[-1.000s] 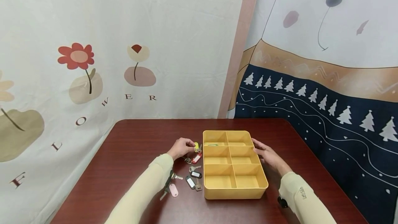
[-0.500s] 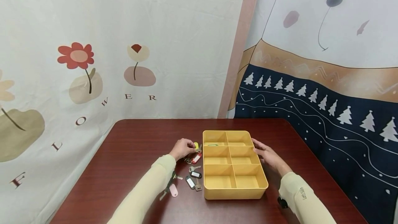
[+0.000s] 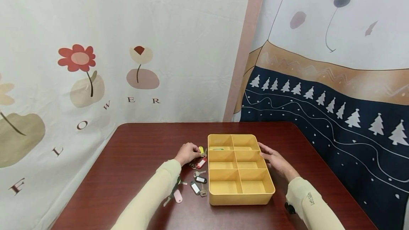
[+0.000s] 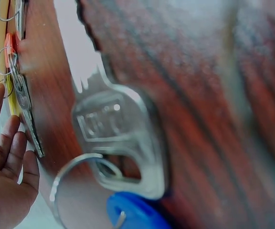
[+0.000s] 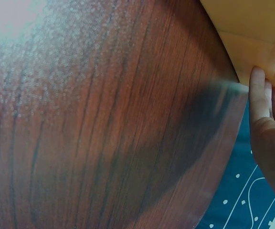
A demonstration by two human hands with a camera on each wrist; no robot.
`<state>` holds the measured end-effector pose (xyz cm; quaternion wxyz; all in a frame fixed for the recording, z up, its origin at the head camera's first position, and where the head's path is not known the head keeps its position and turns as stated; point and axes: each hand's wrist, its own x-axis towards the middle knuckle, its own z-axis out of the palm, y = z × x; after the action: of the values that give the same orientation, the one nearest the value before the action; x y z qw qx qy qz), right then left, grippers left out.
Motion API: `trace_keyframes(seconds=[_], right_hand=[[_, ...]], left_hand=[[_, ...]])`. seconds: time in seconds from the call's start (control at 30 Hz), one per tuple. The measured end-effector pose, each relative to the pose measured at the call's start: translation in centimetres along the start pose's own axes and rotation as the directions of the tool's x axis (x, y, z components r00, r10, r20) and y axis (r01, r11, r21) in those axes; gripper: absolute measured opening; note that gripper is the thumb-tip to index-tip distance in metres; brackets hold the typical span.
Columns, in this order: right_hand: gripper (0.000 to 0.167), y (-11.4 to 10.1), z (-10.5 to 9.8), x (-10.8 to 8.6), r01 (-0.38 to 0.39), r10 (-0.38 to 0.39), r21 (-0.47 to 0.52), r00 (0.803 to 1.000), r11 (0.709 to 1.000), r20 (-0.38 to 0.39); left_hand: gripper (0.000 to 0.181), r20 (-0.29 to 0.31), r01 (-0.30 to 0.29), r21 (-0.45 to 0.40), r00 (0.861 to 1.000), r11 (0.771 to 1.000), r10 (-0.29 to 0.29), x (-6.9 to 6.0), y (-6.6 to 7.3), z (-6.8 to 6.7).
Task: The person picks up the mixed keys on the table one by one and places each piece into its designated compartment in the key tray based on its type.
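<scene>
My left hand (image 3: 187, 153) is at the far end of a scatter of keys, left of a yellow divided box (image 3: 241, 199). Its thumb and fingertips appear to pinch the key ring with the yellow tag (image 3: 201, 150), beside its key; the left wrist view shows the yellow tag (image 4: 13, 98) at the fingertips. Just nearer lies a key ring with a red tag (image 3: 201, 163). My right hand (image 3: 277, 160) rests against the box's right side, fingers fairly straight, as the right wrist view shows the hand (image 5: 267, 112) on the box wall (image 5: 252, 52).
Two dark tags (image 3: 200, 179) with keys lie by the box's left side. A pink tag (image 3: 178, 196) lies nearer the left sleeve. A key (image 4: 118, 138) with a blue tag (image 4: 135, 210) fills the left wrist view. Something green (image 3: 218, 148) lies in the box's far-left compartment.
The left hand and forearm have shifted very slightly right. Right hand, box and keys keep their places.
</scene>
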<state>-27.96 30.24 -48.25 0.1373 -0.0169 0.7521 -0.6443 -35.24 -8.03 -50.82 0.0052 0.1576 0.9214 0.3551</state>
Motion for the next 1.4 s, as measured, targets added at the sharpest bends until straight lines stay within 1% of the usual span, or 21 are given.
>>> trace_keyframes(seconds=[0.23,0.33,0.47,0.6,0.8,0.9,1.17,1.4], right_hand=[[0.058,0.0,-0.1,0.1,0.005,-0.005,-0.005,1.0,1.0,0.0],[0.059,0.0,-0.1,0.0,0.012,-0.012,-0.005,1.0,1.0,0.009],[0.059,0.0,-0.2,0.0,0.014,-0.014,-0.007,1.0,1.0,0.005],[0.059,0.0,-0.2,0.1,0.017,-0.017,-0.014,1.0,1.0,0.003],[0.059,0.0,-0.2,0.1,0.015,-0.015,-0.015,1.0,1.0,0.007],[0.059,-0.1,-0.2,0.1,0.012,-0.012,-0.01,1.0,1.0,0.006],[0.058,-0.1,-0.1,0.1,0.002,-0.002,-0.011,1.0,1.0,0.005],[0.058,-0.1,-0.1,0.1,0.003,-0.003,-0.03,1.0,1.0,-0.002]], left_hand=[[0.006,-0.002,-0.01,-0.015,1.0,1.0,0.01,0.0,0.1,-0.2],[0.006,-0.011,-0.011,-0.038,1.0,0.999,0.01,0.0,0.2,-0.4],[0.006,-0.024,0.003,-0.079,1.0,0.997,-0.005,0.1,0.3,-0.7],[0.004,-0.045,0.005,-0.094,0.999,0.996,-0.009,0.3,0.6,-1.4],[0.005,-0.072,0.031,-0.163,0.996,0.986,-0.044,0.9,1.1,-2.7],[0.006,-0.081,0.028,-0.183,0.996,0.983,-0.043,1.2,1.3,-3.4],[0.005,-0.127,0.02,-0.174,0.991,0.985,-0.042,2.1,1.7,-4.9],[0.007,-0.148,0.006,-0.191,0.988,0.982,-0.035,2.9,2.7,-6.2]])
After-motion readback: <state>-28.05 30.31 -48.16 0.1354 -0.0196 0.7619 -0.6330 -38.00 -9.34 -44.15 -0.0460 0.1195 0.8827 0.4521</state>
